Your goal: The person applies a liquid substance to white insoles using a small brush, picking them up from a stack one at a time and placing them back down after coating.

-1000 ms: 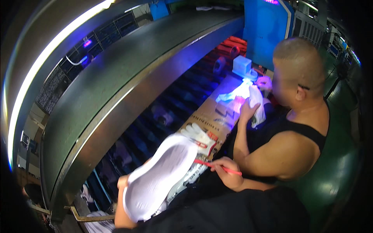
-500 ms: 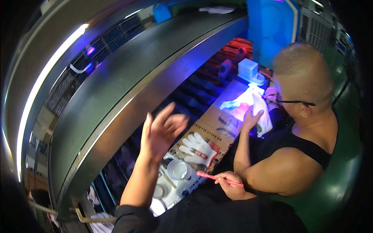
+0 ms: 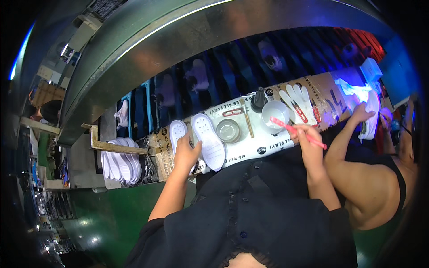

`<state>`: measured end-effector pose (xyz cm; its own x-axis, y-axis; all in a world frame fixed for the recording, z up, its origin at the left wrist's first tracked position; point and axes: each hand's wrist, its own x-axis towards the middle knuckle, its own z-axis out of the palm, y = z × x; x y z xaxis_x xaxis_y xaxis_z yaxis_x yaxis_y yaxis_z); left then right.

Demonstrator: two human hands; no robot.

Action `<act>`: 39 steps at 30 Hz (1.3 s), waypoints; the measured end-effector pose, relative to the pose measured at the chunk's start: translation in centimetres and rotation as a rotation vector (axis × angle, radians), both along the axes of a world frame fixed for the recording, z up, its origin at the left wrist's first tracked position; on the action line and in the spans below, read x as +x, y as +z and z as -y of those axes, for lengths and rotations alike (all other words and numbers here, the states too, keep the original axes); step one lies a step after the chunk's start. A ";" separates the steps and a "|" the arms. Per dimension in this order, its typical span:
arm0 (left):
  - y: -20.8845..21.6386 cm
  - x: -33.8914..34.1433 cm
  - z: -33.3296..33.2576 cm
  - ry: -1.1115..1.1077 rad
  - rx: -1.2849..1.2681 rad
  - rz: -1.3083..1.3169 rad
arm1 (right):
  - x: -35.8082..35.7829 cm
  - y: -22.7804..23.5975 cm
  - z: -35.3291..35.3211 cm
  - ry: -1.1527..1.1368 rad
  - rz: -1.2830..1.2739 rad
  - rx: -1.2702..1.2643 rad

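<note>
Two white shoe soles (image 3: 208, 143) lie side by side on the covered cardboard, on the left part of the worktop. My left hand (image 3: 187, 154) reaches over the left sole (image 3: 178, 128), its thumb spread toward the right one; the fingers look apart, resting at that sole's edge. In my right hand (image 3: 308, 140) is a pink toothbrush (image 3: 280, 122), held by its handle, with its head over a white cup (image 3: 273, 110). Left of the cup are a thin stick (image 3: 248, 119), a red-handled thread snipper (image 3: 233, 112) and a round clear container (image 3: 228, 131).
A dark bottle (image 3: 258, 101) stands behind the cup, with white gloves (image 3: 297, 99) to its right. Several white soles (image 3: 121, 160) are stacked at the far left. Behind runs a dark slatted conveyor (image 3: 232, 73) carrying shoe parts. A co-worker (image 3: 371, 178) handles a white shoe at right under bluish light.
My view has swung left. My left hand has come down from the air to the soles. My right hand, still holding the toothbrush, has brought its head over the cup.
</note>
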<state>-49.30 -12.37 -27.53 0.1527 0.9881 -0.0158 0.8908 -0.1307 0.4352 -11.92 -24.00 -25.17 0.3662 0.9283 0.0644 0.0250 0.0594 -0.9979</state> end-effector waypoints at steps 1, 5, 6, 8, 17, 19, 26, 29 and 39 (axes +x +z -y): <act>0.6 1.6 0.1 0.070 -0.081 -0.004 | 0.3 0.5 -0.8 -0.014 0.045 -0.051; -3.9 1.6 0.5 0.049 -0.212 -0.001 | 0.9 1.1 -4.9 0.016 0.400 -0.099; -5.1 1.3 0.7 0.066 -0.166 0.014 | 1.0 0.0 -6.0 0.035 0.434 -0.045; -4.2 1.3 0.0 0.094 -0.302 0.128 | 1.0 0.1 -7.5 0.052 0.661 -0.108; -0.6 -6.2 -0.9 0.206 -0.486 0.678 | 1.1 1.2 -7.6 0.044 0.474 -0.202; 2.4 -7.8 0.0 0.067 -0.567 0.641 | 0.6 0.4 -6.5 0.056 0.513 -0.251; 6.8 -7.9 8.6 -0.128 -1.179 0.975 | 0.3 0.8 -4.4 -0.065 0.090 -0.271; 7.0 -8.9 9.8 0.095 -1.198 1.147 | 0.5 2.0 -3.6 -0.065 -0.040 -0.252; 2.5 -4.0 3.2 0.017 -1.618 1.945 | -10.4 12.3 -6.0 0.780 0.389 0.263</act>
